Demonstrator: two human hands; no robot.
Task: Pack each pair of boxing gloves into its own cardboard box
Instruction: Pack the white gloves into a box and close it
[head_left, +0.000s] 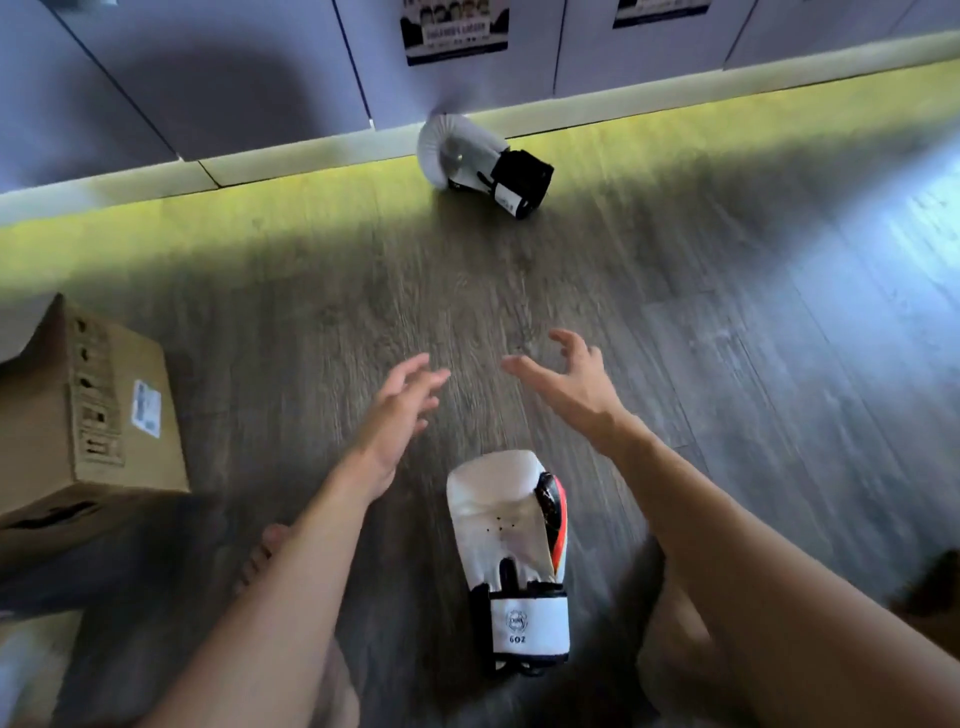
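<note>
Head view: a person stretches both bare arms out over a grey wood-plank floor (727, 322), with two boxing gloves and one cardboard box in sight
Left hand (400, 410): open, fingers straight and slightly fanned, palm turned inward, holding nothing; it hangs above the floor just beyond the near glove
Right hand (566, 384): open, fingers spread wide and lightly hooked, thumb set apart, holding nothing; it is near the left hand, with a strip of bare floor between them
Near glove (501, 525): white with black and red-orange trim along one side, lying flat on the floor between the two forearms; its padded end points away from the person and its white cuff strap, marked "6OZ", lies nearest the camera; neither hand touches it
Far glove (467, 153): white with a black cuff, on its side by the skirting board (311, 150), well apart from both hands; padded end to the left, cuff to the right, details blurred
Cardboard box (104, 415): brown, on the floor at the left edge, well apart from both gloves; a printed side and a white label face the camera; whether its flaps are open cannot be told
Foot (260, 551): bare toes show beside the left forearm, between the box and the near glove
Wall (208, 78): pale panels above the skirting board, a poster (454, 26) cropped by the top edge; a yellow-green band of light runs along the floor below
</note>
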